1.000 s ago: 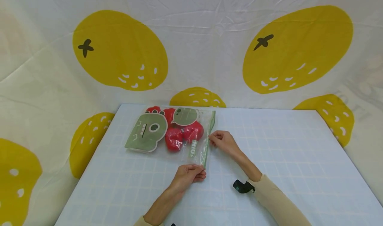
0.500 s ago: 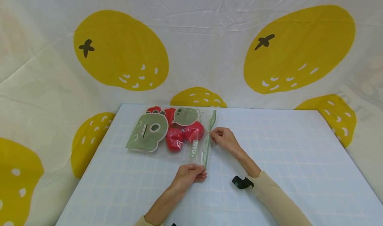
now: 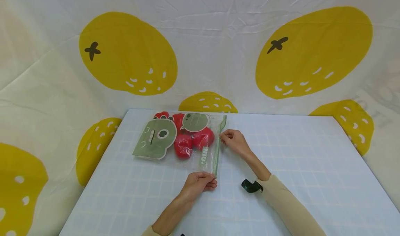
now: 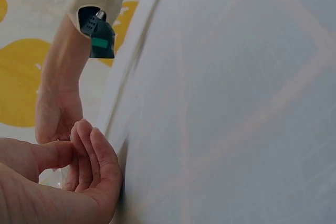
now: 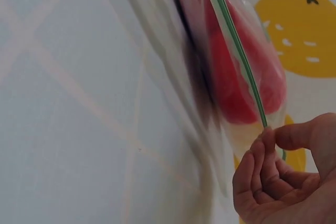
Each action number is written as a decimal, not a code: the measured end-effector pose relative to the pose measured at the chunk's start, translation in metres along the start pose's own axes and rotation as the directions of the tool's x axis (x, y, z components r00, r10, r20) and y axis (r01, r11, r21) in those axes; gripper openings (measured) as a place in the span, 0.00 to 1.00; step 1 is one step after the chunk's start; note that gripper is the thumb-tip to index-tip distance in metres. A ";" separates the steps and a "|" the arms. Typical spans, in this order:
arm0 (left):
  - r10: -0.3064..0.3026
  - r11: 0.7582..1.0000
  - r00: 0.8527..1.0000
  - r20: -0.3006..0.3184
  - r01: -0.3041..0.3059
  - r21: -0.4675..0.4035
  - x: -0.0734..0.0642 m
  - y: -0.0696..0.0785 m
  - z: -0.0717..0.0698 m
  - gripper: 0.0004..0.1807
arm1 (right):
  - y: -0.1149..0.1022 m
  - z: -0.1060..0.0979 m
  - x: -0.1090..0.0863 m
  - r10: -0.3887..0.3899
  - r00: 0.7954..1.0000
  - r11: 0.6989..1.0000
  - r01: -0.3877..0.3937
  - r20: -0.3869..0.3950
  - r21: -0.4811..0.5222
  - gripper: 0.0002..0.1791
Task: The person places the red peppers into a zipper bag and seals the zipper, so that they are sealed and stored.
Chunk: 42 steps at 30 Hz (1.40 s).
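Observation:
A clear zip bag [image 3: 168, 161] with a green monster print lies on the table, its green zip strip [image 3: 217, 154] on the right side. Several red rounded things [image 3: 183, 146] show through the plastic; their kind is hard to make out. My left hand [image 3: 197, 185] pinches the near corner of the bag at the end of the strip, between thumb and fingers. Further up the same strip, my right hand [image 3: 233, 141] pinches it between thumb and forefinger. In the right wrist view the green zip [image 5: 244, 61] runs straight down to the right hand's fingertips [image 5: 269, 132].
The table [image 3: 297, 166] has a pale blue cover with a light grid. Behind it hangs a white cloth [image 3: 215, 55] printed with yellow fruit. A small black wrist camera [image 3: 251, 186] sticks out from the right sleeve [image 3: 287, 201].
My right hand has slid a little away from me along the zip strip, still pinching it. The left hand keeps hold of the near corner, and the bag lies nearly where it was.

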<state>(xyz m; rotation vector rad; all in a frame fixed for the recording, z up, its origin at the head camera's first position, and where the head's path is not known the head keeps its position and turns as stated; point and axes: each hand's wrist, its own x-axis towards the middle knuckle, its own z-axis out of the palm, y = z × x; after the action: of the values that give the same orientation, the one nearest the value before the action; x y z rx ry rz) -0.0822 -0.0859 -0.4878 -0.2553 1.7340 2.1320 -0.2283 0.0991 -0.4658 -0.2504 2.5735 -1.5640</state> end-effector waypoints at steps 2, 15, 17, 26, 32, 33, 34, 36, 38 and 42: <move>0.001 1.000 1.000 -0.001 -0.001 0.002 0.000 0.000 0.000 0.14 | -0.001 0.000 0.002 0.002 1.000 1.000 -0.002 -0.003 -0.002 0.13; 0.011 1.000 1.000 -0.005 -0.011 0.005 0.001 -0.001 0.000 0.13 | -0.002 -0.003 0.020 0.003 0.999 1.000 -0.003 -0.034 -0.011 0.14; 0.015 1.000 1.000 -0.005 -0.015 0.002 0.001 -0.001 0.001 0.12 | 0.000 -0.003 0.023 0.000 0.999 1.000 0.000 -0.038 -0.010 0.14; 0.009 1.000 1.000 -0.011 -0.009 -0.002 -0.002 0.000 0.002 0.14 | -0.001 -0.008 0.034 0.016 0.999 1.000 -0.017 -0.051 -0.023 0.15; -0.013 1.000 1.000 -0.018 0.013 0.014 0.000 -0.002 0.001 0.15 | -0.002 -0.012 0.042 -0.006 0.998 1.000 0.004 -0.055 -0.029 0.16; -0.019 1.000 1.000 -0.021 0.019 0.020 0.001 -0.002 0.001 0.15 | -0.002 -0.012 0.044 -0.005 0.998 1.000 0.003 -0.057 -0.025 0.16; -0.024 0.999 0.999 -0.026 0.024 0.026 0.001 -0.003 0.001 0.15 | -0.002 -0.013 0.045 -0.007 0.998 1.000 0.006 -0.058 -0.025 0.16; -0.034 0.999 0.999 -0.031 0.035 0.035 0.002 -0.004 0.001 0.16 | -0.002 -0.014 0.047 -0.004 0.998 1.000 0.002 -0.066 -0.022 0.16; -0.032 0.999 0.999 -0.032 0.033 0.035 0.003 -0.005 0.001 0.16 | -0.002 -0.014 0.050 0.002 0.997 1.000 -0.004 -0.075 -0.020 0.16; -0.028 0.999 0.999 -0.030 0.028 0.023 0.002 -0.003 0.002 0.15 | -0.001 -0.016 0.055 0.010 0.996 1.000 -0.012 -0.084 -0.024 0.16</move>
<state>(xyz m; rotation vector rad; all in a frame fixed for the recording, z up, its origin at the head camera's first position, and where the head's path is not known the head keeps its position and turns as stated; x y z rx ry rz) -0.0826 -0.0833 -0.4914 -0.3045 1.7599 2.0974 -0.2855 0.1016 -0.4580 -0.1762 2.6535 -1.5720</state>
